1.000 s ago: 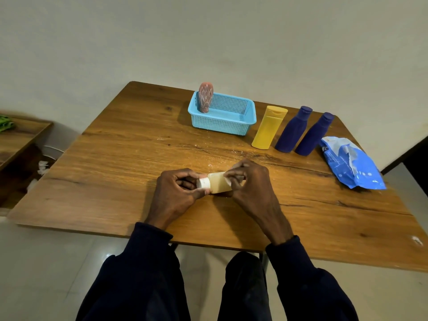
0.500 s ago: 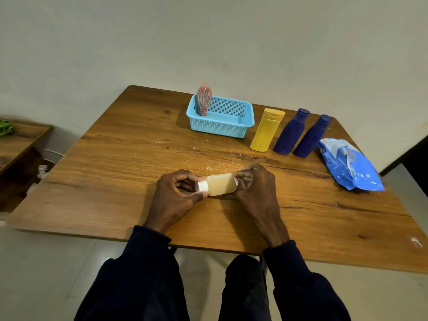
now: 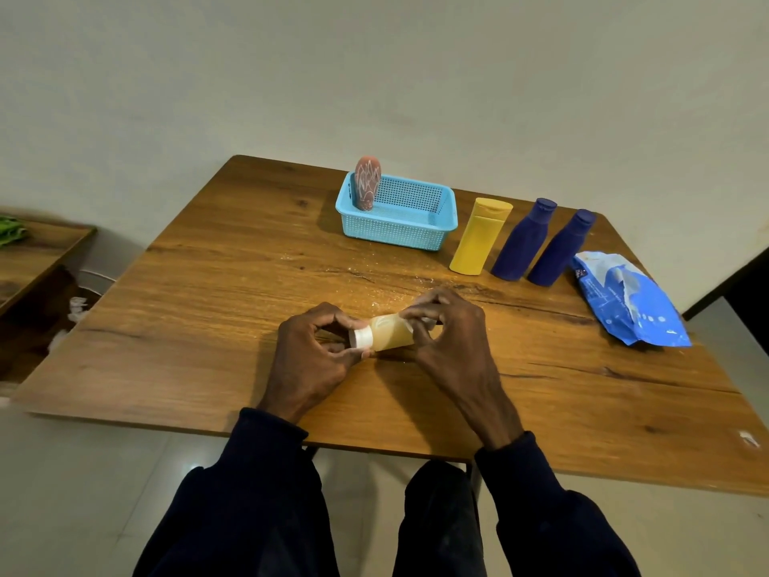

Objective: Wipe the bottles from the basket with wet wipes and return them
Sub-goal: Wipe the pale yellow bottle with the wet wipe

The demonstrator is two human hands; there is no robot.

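A small tan bottle [image 3: 389,333] with a white cap lies sideways between my hands, just above the wooden table [image 3: 216,293]. My left hand [image 3: 310,360] pinches its capped end. My right hand [image 3: 451,347] curls over the other end with a white wet wipe [image 3: 410,322] under its fingers. The blue mesh basket [image 3: 410,216] stands at the back and holds one pink patterned bottle [image 3: 367,183] upright in its left corner. Right of the basket stand a yellow bottle [image 3: 480,235] and two dark blue bottles [image 3: 525,239] [image 3: 561,247].
A blue wet-wipe pack [image 3: 628,299] lies near the table's right edge. A lower wooden shelf [image 3: 33,251] stands to the left, with white scraps on the floor beside it. My knees sit under the table's front edge.
My right hand has slid leftward along the tan bottle, covering more of its body with the wipe. The left hand keeps its hold on the cap end.
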